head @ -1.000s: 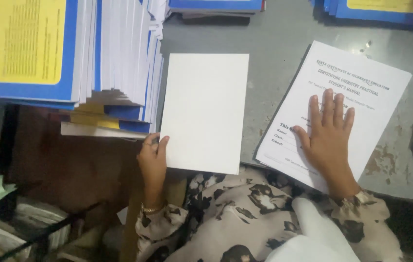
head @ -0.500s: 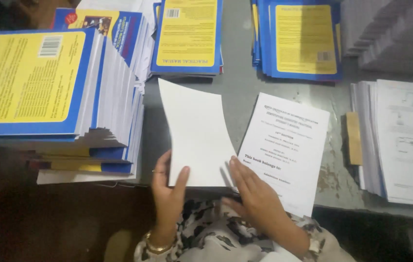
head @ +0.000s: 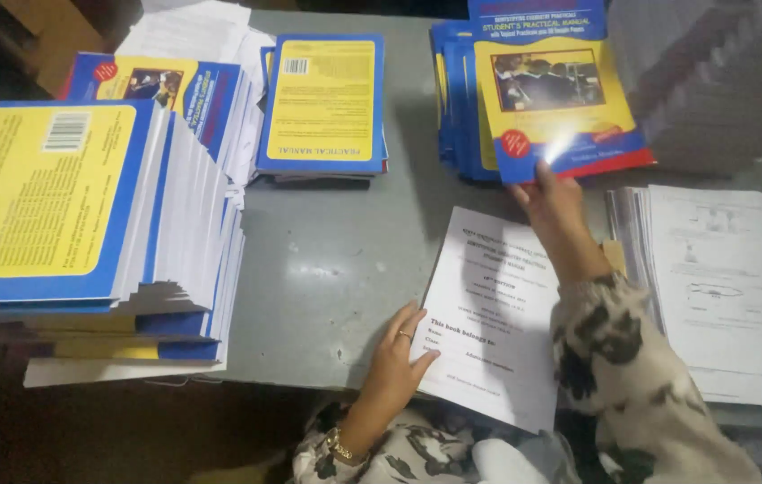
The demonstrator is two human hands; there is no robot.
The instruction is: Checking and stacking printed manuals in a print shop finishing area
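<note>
A white printed title page [head: 493,309] lies on the grey table [head: 336,260] in front of me. My left hand [head: 399,358] rests flat on its lower left corner, fingers spread, with a ring on one finger. My right hand [head: 555,208] reaches forward and grips the near edge of a glossy blue, yellow and red book cover [head: 555,90], which is lifted off a stack of the same covers [head: 457,108] at the back right.
A tall pile of yellow-and-blue bound books [head: 85,215] stands at the left edge. More such books [head: 322,103] lie at the back centre. A stack of white printed sheets [head: 721,287] sits at the right, with a grey paper pile [head: 712,72] behind it.
The blank white sheet my left hand held is gone from the table. My right hand has left the title page and reached forward to take a cover. The view has shifted forward.
</note>
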